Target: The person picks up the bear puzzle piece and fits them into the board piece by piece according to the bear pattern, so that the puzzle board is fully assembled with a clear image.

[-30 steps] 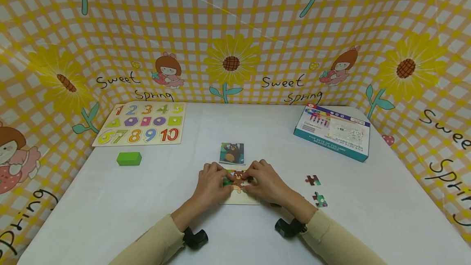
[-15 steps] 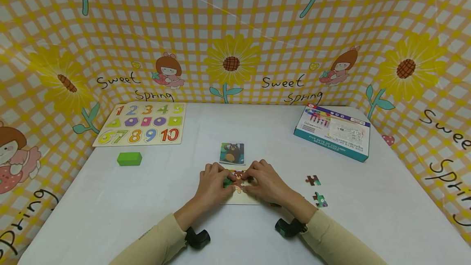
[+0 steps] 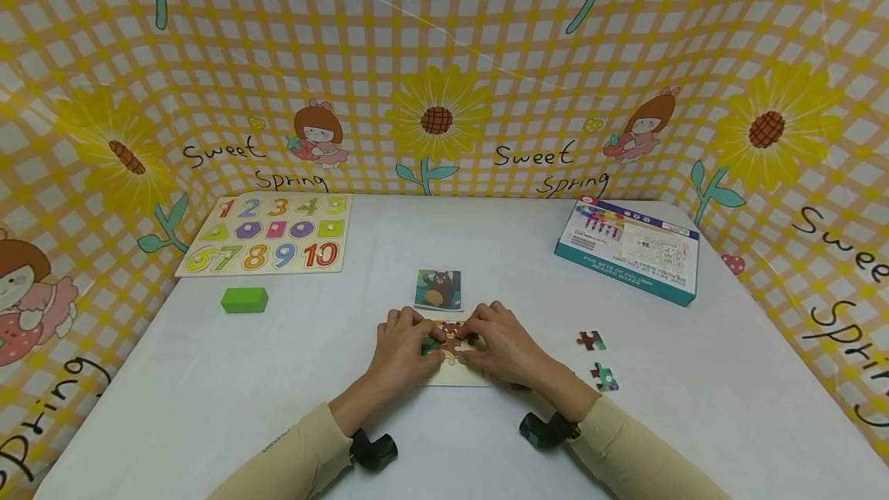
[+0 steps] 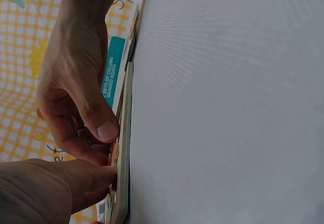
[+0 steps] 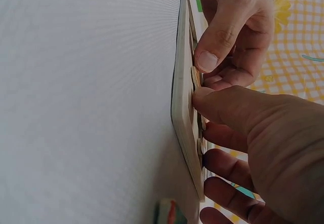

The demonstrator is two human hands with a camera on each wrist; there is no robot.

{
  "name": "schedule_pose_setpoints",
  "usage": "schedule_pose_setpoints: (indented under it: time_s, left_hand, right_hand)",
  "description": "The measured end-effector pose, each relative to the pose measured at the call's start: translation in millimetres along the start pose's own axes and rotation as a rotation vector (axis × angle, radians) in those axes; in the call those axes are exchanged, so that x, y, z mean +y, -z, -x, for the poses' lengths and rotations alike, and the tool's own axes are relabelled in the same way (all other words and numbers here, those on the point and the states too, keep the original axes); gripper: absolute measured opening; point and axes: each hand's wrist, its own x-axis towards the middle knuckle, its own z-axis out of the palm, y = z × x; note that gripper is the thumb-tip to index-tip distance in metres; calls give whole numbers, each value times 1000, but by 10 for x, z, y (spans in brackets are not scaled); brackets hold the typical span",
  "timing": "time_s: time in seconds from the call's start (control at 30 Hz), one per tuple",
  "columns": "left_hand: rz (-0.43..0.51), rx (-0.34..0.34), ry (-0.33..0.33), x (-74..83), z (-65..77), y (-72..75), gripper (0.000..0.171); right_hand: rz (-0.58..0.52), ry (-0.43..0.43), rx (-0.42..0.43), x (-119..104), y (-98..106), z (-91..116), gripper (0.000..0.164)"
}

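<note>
A wooden puzzle board [image 3: 454,377] lies in front of me, with bear jigsaw pieces [image 3: 450,336] on it. From the left, my left hand [image 3: 401,347] pinches a greenish piece at the board's left side between thumb and index finger. My right hand [image 3: 507,344] does likewise on the right side, its fingers covering much of the piece there. In the left wrist view, the right thumb [image 4: 106,130] bears on the pieces near the board's edge. The right wrist view shows the left thumb [image 5: 207,61] close to the right one. Fingers hide parts of the picture.
Behind the board lies a bear picture card [image 3: 438,288]. Two loose puzzle pieces, one brown [image 3: 591,340] and one green [image 3: 605,376], lie right; another [image 3: 520,387] shows beside the right wrist. Farther off are a number board [image 3: 271,234], green block [image 3: 244,299] and box [image 3: 625,249].
My left hand has shifted very slightly to the right over the board, then stayed put. The right hand and the loose pieces have not visibly moved.
</note>
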Motion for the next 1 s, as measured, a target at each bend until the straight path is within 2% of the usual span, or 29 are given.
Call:
schedule_pose_setpoints:
  time_s: [1.0]
  left_hand:
    - [-15, 7, -6, 12, 8, 0, 10]
  right_hand:
    - [-33, 26, 16, 18, -1, 16, 17]
